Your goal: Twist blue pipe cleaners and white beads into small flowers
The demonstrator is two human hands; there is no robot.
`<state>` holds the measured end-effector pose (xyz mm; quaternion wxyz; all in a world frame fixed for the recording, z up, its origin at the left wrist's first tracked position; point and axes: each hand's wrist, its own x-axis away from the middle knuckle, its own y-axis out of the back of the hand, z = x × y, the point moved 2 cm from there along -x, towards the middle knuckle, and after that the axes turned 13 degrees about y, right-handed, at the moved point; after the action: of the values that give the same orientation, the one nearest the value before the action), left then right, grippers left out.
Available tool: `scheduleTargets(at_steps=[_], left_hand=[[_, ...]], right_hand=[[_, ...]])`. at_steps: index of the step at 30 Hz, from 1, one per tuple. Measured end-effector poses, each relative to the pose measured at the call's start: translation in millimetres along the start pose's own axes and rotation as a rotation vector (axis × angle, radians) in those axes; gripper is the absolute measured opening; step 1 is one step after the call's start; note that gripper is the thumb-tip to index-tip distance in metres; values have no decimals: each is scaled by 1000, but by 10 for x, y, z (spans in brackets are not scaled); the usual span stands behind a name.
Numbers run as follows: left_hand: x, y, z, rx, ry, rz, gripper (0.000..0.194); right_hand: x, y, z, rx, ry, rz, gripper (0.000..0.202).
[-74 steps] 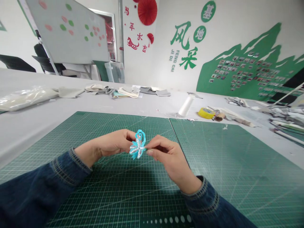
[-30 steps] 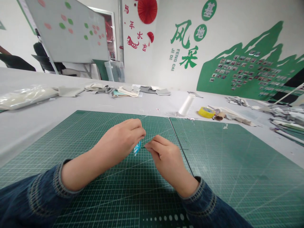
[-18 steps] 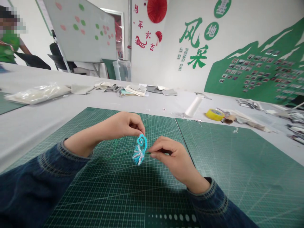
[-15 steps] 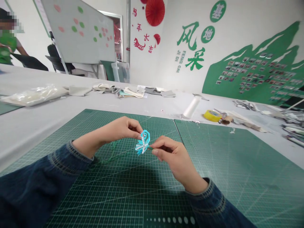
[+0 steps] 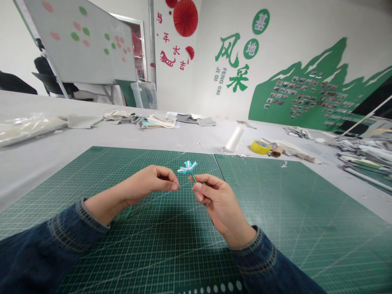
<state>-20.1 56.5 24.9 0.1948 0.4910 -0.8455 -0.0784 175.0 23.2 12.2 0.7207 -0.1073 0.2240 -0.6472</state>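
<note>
A small light-blue flower (image 5: 188, 167) with white beads stands upright on a green stem (image 5: 193, 177). My right hand (image 5: 212, 196) pinches that stem between thumb and fingers, just below the flower. To the left, my left hand (image 5: 156, 182) is closed in a pinch, apart from the flower; whatever its fingertips hold, if anything, is too small to make out. Green thread (image 5: 126, 213) lies near my left wrist on the green cutting mat (image 5: 147, 249). Both hands are above the mat.
A second green mat (image 5: 275, 183) adjoins on the right. Behind are a white thread cone (image 5: 235, 138), yellow tape (image 5: 260, 147), a cardboard roll (image 5: 277, 151), fabric scraps (image 5: 162, 120) and a plastic bag (image 5: 29, 128). More scraps (image 5: 367, 149) are piled at the far right.
My left hand has come off the flower and sits lower, to its left. The flower has turned from facing me to side-on, with its stem more upright. The view has shifted right.
</note>
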Motion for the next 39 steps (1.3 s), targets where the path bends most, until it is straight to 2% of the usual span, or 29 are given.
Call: scheduleTargets(at_steps=[6,9,13,17,20,23,25,28,31,35,39], left_hand=[[55,-94,-98,-12,4,2,15],[98,-134,-170,-110,-47,-57,14],[209,-221,-271,-403,-197,-266,12],[374,-375,-370,-829,-514,-503,21],[469,-460,-426,-1152,-669,-607,29],[500,-434,-471,-1268,-704,-641,30],[480,-360,-479,-1252,-646,-616,27],[412,-221,-448,-1169,-509,-506,23],[340,-88,-399,-1039,-438,-396,20],[232,105,-327,-787,-378,-267,16],[105,234,-183,-438,-223,15,13]], right_hand=[[-20,31,-18,26,33,-62,22],[-26,45,-35,82,74,-87,21],[-31,89,-60,295,175,-83,12],[-7,107,-19,742,422,-21,8],[44,60,16,994,650,70,17],[92,2,2,1125,736,220,21],[113,-27,-17,1195,744,341,21],[127,-47,-38,1247,739,522,24],[131,-50,-33,1235,732,623,26],[129,-74,21,1057,672,656,25],[103,-97,73,747,515,583,19]])
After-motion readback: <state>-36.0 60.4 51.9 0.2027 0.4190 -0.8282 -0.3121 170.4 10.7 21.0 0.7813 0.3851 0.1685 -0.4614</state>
